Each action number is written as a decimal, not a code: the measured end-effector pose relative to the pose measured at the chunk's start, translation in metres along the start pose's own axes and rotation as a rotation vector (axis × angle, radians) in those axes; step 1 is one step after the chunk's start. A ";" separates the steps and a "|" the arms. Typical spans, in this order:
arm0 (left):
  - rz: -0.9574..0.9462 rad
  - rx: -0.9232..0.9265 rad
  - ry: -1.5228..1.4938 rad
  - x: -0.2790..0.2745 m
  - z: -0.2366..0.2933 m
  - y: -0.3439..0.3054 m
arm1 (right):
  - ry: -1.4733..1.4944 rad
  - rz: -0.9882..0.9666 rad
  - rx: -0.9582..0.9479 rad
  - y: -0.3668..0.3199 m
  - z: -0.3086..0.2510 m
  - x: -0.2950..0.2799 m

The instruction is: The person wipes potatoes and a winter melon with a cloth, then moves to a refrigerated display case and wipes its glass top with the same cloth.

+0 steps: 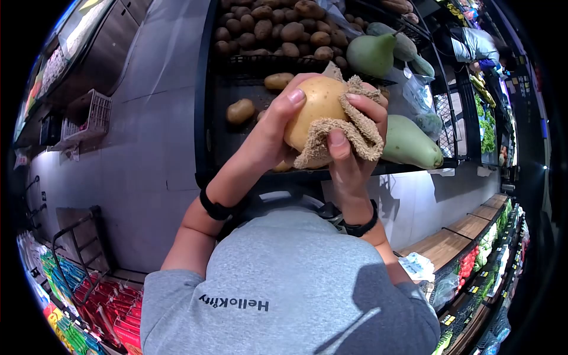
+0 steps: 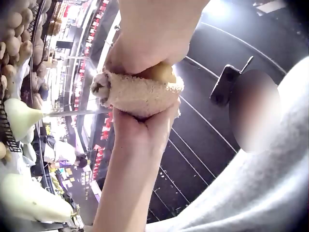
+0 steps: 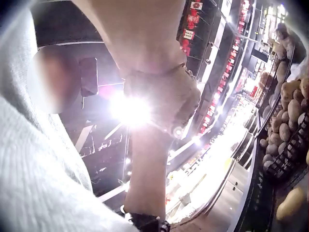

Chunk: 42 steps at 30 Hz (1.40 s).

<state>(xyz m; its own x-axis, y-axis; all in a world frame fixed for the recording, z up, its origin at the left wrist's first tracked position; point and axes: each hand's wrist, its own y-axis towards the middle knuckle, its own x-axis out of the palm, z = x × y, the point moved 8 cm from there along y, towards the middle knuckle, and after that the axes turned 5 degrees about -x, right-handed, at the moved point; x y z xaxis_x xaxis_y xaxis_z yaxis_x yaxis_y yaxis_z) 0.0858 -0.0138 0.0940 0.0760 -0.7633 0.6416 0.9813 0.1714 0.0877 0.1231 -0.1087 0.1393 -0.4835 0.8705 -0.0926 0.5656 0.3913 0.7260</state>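
Note:
A large, smooth yellow potato point(image 1: 316, 106) is held up over the display bin, with my left hand point(image 1: 275, 121) gripping its left side, thumb on top. My right hand point(image 1: 358, 139) pinches a folded tan towel point(image 1: 322, 133) between thumb and fingers, and the towel lies against the potato's right and lower side. In the left wrist view the towel point(image 2: 142, 96) sits between my left hand point(image 2: 149, 41) above and my right hand point(image 2: 140, 130) below, with part of the potato point(image 2: 161, 72) showing. The potato is hidden behind the hands in the right wrist view.
Below the hands a black-edged bin point(image 1: 204, 118) holds a heap of small potatoes point(image 1: 290, 32), a few loose ones point(image 1: 240, 111), and pale green gourds point(image 1: 411, 142). A white crate point(image 1: 94, 112) stands at left. Someone in a light top point(image 1: 480, 44) is at upper right, near vegetable shelves.

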 end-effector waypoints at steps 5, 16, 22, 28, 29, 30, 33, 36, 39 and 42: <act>-0.002 0.005 0.047 0.001 0.007 -0.002 | 0.080 0.083 0.103 -0.005 0.008 -0.008; 0.005 -0.172 -0.174 -0.007 -0.015 0.002 | -0.082 0.021 -0.016 -0.018 0.007 -0.003; 0.138 -0.124 0.069 -0.025 -0.013 0.002 | -0.142 -0.104 -0.151 -0.031 0.011 0.012; 0.168 0.187 0.558 -0.027 0.017 -0.003 | -0.438 -0.204 -0.162 -0.021 0.003 0.010; 0.088 0.180 0.577 -0.022 0.016 -0.004 | -0.483 -0.179 -0.211 -0.018 -0.003 0.009; 0.071 0.160 0.574 -0.021 0.016 -0.004 | -0.528 -0.153 -0.259 -0.017 -0.007 0.008; -0.052 0.130 0.749 -0.010 0.016 -0.005 | -0.393 -0.137 -0.243 -0.017 0.000 0.004; -0.091 -0.006 0.519 -0.014 -0.008 -0.005 | -0.356 -0.200 -0.273 -0.013 -0.003 0.007; -0.056 0.014 0.398 -0.018 -0.017 -0.004 | -0.325 -0.192 -0.250 -0.009 0.008 0.006; -0.019 -0.043 0.366 -0.022 -0.025 -0.002 | 0.106 -0.049 0.078 -0.004 0.042 -0.001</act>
<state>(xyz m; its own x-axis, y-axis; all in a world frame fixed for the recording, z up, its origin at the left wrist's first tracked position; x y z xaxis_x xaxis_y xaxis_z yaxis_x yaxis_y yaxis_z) 0.0862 -0.0127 0.0610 0.1081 -0.9399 0.3240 0.9891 0.1345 0.0601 0.1493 -0.0990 0.1077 -0.5777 0.8146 -0.0513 0.5873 0.4585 0.6670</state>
